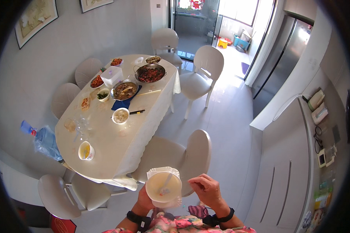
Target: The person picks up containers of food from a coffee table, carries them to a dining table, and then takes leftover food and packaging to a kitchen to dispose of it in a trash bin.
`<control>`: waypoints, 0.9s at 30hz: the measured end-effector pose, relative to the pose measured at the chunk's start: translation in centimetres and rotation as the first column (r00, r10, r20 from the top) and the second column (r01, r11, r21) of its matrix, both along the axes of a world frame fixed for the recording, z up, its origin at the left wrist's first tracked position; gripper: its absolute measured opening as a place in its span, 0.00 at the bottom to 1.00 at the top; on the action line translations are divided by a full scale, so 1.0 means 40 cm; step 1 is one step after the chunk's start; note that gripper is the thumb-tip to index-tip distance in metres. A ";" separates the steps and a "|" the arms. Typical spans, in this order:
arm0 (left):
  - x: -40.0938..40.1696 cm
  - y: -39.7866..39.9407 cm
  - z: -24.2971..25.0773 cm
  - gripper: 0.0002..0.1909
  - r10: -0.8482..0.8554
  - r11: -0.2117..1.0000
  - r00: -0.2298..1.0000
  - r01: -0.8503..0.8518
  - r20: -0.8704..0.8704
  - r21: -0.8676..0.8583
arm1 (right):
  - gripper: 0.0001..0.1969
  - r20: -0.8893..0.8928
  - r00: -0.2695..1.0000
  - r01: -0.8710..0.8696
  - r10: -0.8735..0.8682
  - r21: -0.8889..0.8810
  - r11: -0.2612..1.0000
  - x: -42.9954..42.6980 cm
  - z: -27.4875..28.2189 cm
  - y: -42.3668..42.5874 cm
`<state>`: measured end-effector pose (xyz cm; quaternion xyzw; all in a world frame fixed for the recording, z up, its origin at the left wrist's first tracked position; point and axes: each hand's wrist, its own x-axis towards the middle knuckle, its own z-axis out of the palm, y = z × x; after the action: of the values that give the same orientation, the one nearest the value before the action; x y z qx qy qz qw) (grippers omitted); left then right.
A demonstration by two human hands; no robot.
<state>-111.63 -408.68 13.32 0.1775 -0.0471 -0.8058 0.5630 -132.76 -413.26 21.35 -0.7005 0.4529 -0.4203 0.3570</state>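
My left hand (144, 198) holds a white disposable bowl (163, 187) from its left side and below. A translucent spoon (166, 181) lies inside it, and thin clear plastic shows around the bowl's outside. My right hand (207, 188) is raised a little to the right of the bowl, fingers curled and thumb near them, touching nothing that I can see. Ahead to the left is a dining table with a pale cloth (105, 157). On its near end stands a paper bowl with yellow contents (86, 151); farther along is a bowl of rice (121, 116) beside dark chopsticks (137, 112).
A chair (198, 160) stands just beyond my hands, another (58, 196) at the table's near end. Farther up the table are a pan of red food (150, 74), a pot of stew (124, 91) and a white plastic container (112, 76). A cabinet (280, 174) runs along the right.
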 end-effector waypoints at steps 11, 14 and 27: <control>-0.418 -0.098 0.048 0.28 0.170 0.985 0.985 -0.170 -0.009 -0.040 | 0.02 -0.023 0.993 0.114 -0.113 0.050 0.992 -0.503 -0.009 -0.137; -0.511 -0.146 0.064 0.28 0.129 0.991 0.990 -0.130 -0.061 -0.016 | 0.03 -0.011 0.996 0.093 -0.093 0.087 0.992 -0.587 -0.012 -0.182; -0.704 -0.546 -0.050 0.24 0.057 0.996 0.993 -0.064 -0.104 -0.065 | 0.09 -0.023 0.968 -0.203 0.248 0.508 0.837 -0.741 -0.072 -0.566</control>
<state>-139.78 -430.50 11.31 0.1179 -0.0404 -0.7944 0.5944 -162.38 -435.90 18.46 -0.6497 0.4760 -0.2119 0.5536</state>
